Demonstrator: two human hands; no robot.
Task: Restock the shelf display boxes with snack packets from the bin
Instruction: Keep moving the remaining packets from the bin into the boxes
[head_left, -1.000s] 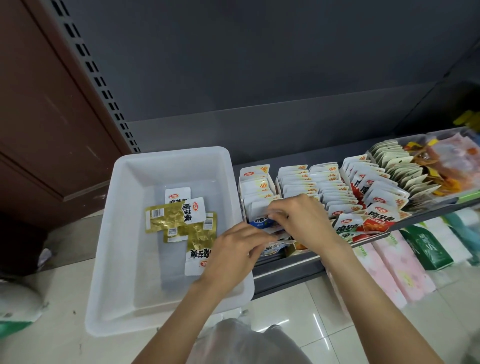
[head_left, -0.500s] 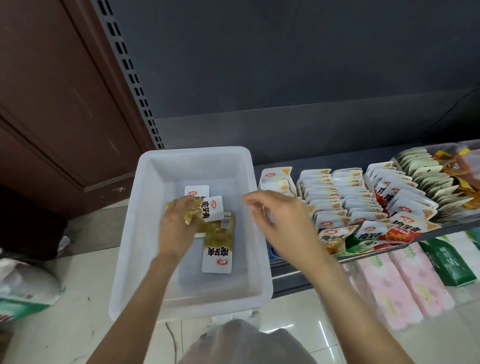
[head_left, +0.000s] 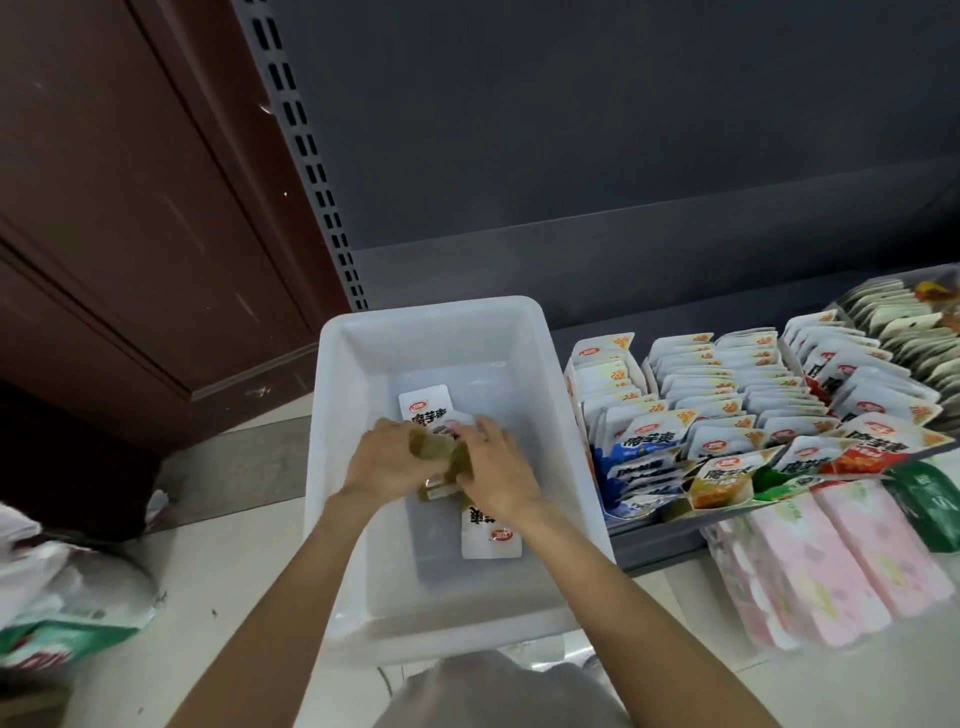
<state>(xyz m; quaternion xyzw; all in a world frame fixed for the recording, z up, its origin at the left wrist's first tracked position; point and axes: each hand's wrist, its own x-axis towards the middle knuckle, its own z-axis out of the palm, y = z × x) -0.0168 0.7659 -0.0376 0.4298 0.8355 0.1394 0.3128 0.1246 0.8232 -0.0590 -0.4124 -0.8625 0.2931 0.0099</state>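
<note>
A white plastic bin (head_left: 431, 312) stands on the floor to the left of the shelf. A few gold-and-white snack packets (head_left: 437, 453) lie in it. My left hand (head_left: 387, 460) grips the gold packets from the left. My right hand (head_left: 501, 475) meets it from the right, fingers laid over the same bunch and thumb against it. One white packet (head_left: 423, 408) shows beyond the hands and another white packet (head_left: 491, 530) lies nearer me. The display boxes (head_left: 641, 434) on the shelf to the right hold rows of upright packets.
A dark shelf edge (head_left: 660, 540) runs below the display boxes, with pink packs (head_left: 831, 561) and a green pack (head_left: 930, 504) stacked under it. A brown wooden panel (head_left: 130, 234) stands at the left. Bags (head_left: 62, 597) lie on the tiled floor at the far left.
My right hand has left the display boxes and come down into the bin beside my left hand. The left hand stays on the gold packets. The view has shifted left.
</note>
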